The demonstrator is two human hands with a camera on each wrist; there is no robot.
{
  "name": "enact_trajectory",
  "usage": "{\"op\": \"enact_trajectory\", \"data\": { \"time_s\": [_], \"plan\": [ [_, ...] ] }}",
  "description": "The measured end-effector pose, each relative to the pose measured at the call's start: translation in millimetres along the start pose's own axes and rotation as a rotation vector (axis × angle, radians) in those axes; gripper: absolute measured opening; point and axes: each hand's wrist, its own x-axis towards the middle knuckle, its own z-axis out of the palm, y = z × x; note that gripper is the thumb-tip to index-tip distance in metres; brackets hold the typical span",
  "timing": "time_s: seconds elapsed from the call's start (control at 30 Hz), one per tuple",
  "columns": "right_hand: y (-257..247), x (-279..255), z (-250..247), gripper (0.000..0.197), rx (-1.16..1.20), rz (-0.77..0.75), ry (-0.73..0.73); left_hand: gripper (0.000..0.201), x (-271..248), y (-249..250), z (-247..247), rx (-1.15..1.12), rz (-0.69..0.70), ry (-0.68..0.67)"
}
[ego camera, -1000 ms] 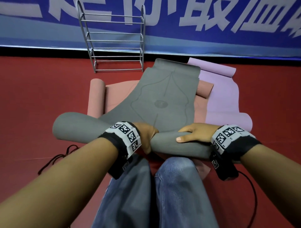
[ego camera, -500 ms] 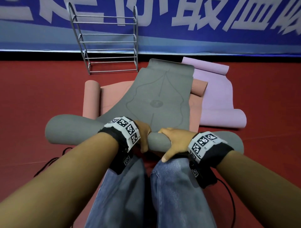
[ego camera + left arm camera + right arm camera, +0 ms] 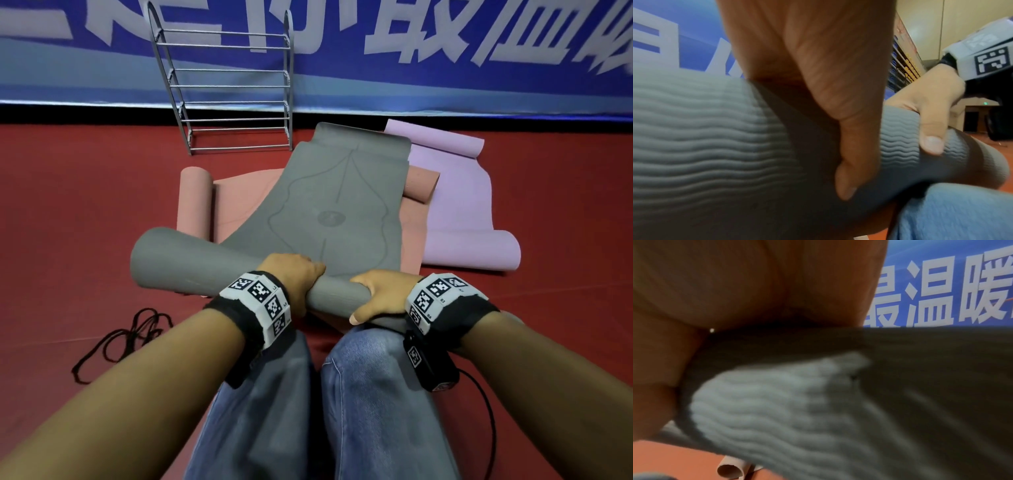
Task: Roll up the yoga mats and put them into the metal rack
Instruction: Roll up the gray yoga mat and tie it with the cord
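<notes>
A grey yoga mat (image 3: 335,205) lies on the red floor, its near end rolled into a thick tube (image 3: 191,263) across my knees. My left hand (image 3: 296,279) grips the roll near its middle, thumb (image 3: 851,175) curled round the ribbed underside (image 3: 705,129). My right hand (image 3: 380,294) grips the roll just to the right, thumb (image 3: 931,142) over its front. The right wrist view shows the ribbed grey roll (image 3: 787,402) under my palm. A pink mat (image 3: 236,202) and a lilac mat (image 3: 459,205) lie partly rolled beneath. The metal rack (image 3: 233,89) stands against the wall behind.
A blue banner (image 3: 411,68) covers the wall behind the rack. A black cord (image 3: 116,342) lies coiled on the floor at the left. My jeans-clad knees (image 3: 370,370) sit right under the roll. Red floor (image 3: 68,205) stretches on both sides.
My right hand slid left along the roll toward the left hand and wrapped round it. The roll has grown slightly and shifted forward.
</notes>
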Motion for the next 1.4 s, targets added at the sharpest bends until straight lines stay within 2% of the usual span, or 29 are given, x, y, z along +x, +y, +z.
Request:
{"op": "enact_trajectory", "data": {
  "time_s": [0.1,0.2,0.27,0.37,0.4,0.47,0.57,0.63,0.73,0.83,1.07,1.17,1.27,1.33,1.4],
  "plan": [
    [-10,-5,-10,0.023,0.04,0.026,-0.092,0.043,3,-5,-9,-0.097,-0.019,-0.137],
    [-20,-8,-18,0.038,-0.029,0.037,-0.119,0.039,7,-15,-13,-0.255,-0.058,-0.274],
    [-24,-7,-14,0.043,-0.143,0.054,-0.103,0.04,9,-19,-8,-0.344,-0.071,-0.334],
    [-27,-3,3,0.059,-0.278,0.02,-0.049,0.063,8,-22,3,-0.549,-0.043,-0.494],
    [-28,-2,10,0.066,-0.312,0.002,-0.01,0.061,8,-23,5,-0.655,-0.039,-0.569],
    [-30,0,21,0.07,-0.335,-0.002,0.061,0.043,6,-23,5,-0.708,-0.031,-0.642],
    [-32,-1,29,0.051,-0.326,0.012,0.098,0.041,9,-20,7,-0.593,-0.023,-0.578],
    [-30,-1,27,0.046,-0.274,0.018,0.106,0.048,8,-18,7,-0.407,0.007,-0.411],
    [-25,-1,21,0.043,-0.153,0.036,0.117,0.078,3,-20,6,-0.191,0.039,-0.153],
    [-20,-1,19,0.041,-0.05,0.047,0.093,0.083,-3,-19,8,-0.079,0.057,-0.026],
    [-13,6,30,0.044,-0.085,0.075,-0.033,0.065,4,-11,22,-0.128,0.048,-0.217],
    [-12,3,28,0.06,-0.128,0.067,0.007,0.062,10,-12,19,-0.188,0.046,-0.311],
    [-17,1,29,0.077,-0.258,-0.021,0.112,0.062,17,-16,14,-0.267,0.049,-0.371],
    [-22,2,34,0.089,-0.35,-0.027,0.126,0.066,20,-16,12,-0.296,0.052,-0.422],
    [-24,2,39,0.088,-0.424,0.006,0.116,0.066,21,-15,11,-0.304,0.048,-0.456]
  ]
}}
